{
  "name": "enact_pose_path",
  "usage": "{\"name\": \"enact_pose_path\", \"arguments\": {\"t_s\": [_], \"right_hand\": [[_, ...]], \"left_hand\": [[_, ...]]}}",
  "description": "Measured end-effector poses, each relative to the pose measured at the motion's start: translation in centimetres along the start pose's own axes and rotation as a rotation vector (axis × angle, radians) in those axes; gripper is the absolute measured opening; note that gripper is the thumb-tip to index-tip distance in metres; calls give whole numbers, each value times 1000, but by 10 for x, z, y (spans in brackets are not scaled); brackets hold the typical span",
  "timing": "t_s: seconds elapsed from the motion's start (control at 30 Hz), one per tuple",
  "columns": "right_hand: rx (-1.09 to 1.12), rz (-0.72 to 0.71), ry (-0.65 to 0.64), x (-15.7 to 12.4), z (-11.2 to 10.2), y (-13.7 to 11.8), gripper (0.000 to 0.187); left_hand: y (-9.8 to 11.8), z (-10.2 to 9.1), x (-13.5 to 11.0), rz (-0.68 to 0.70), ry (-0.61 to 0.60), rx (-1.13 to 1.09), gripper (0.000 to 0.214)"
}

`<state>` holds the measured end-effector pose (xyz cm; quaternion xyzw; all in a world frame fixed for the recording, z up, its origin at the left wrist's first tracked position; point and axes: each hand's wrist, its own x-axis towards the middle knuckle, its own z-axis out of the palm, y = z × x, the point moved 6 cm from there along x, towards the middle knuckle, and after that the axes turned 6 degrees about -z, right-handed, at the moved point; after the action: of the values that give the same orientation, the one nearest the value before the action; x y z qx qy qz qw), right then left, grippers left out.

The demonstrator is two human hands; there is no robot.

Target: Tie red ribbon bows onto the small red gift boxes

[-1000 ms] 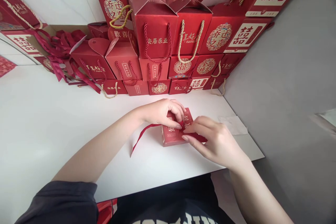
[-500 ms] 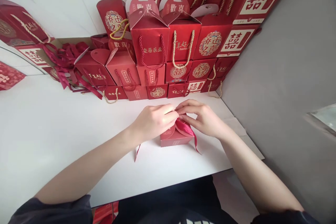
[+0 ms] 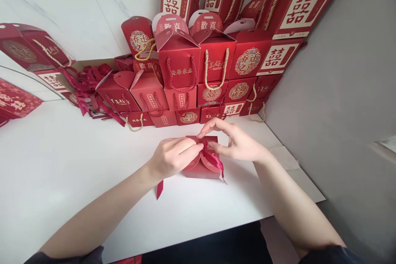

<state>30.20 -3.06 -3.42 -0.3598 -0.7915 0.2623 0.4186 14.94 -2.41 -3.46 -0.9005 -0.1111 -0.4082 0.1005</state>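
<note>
A small red gift box [image 3: 202, 173] with rounded, folded-in top flaps sits on the white table in front of me. A dark pink ribbon [image 3: 215, 161] gathers at the middle of its top, one tail lying over the right side. My left hand [image 3: 175, 157] pinches the ribbon near the box's centre, and another tail hangs below that hand. Over the far right of the box is my right hand [image 3: 238, 142], thumb and forefinger apart around the gathered ribbon. The left fingers partly hide the knot area.
Stacked red gift boxes [image 3: 177, 72] with rope handles stand along the back. A pile of red ribbons [image 3: 88, 78] spills from a cardboard box at the back left. More red packaging [image 3: 18, 99] lies at far left. A grey wall [image 3: 346, 90] bounds the right side.
The right thumb and forefinger have spread apart from their closed grip at the ribbon. The left hand still pinches it. My view has shifted slightly, and the box appears a little further left.
</note>
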Motion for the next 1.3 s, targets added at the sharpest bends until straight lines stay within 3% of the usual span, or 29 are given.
{"name": "enact_pose_path", "arguments": {"t_s": [0.2, 0.37, 0.53, 0.63, 0.73, 0.87, 1.03, 1.17, 1.3], "right_hand": [[-35, -6, 120, -10, 0, 11, 26], [16, 30, 16, -14, 2, 14, 33], [-5, 67, 104, -18, -3, 18, 35], [24, 102, 41, -18, 1, 20, 40], [0, 28, 35, -16, 4, 17, 32], [-163, -34, 214, -15, -5, 13, 21], [-145, -29, 130, -13, 8, 14, 14], [-387, -62, 345, -17, -9, 15, 20], [-640, 17, 646, -36, -59, 19, 20]], "left_hand": [[8, 1, 3, 57, -40, 63, 14], [14, 1, 6, 89, -38, 111, 13], [16, 1, 8, 100, -28, 118, 11], [17, 1, 9, 105, -36, 124, 10], [18, 1, 8, 111, -44, 122, 10], [18, 1, 9, 112, -49, 130, 10], [20, 1, 10, 126, -59, 127, 7], [23, 1, 11, 139, -76, 131, 9], [23, 1, 11, 132, -75, 135, 10]]}}
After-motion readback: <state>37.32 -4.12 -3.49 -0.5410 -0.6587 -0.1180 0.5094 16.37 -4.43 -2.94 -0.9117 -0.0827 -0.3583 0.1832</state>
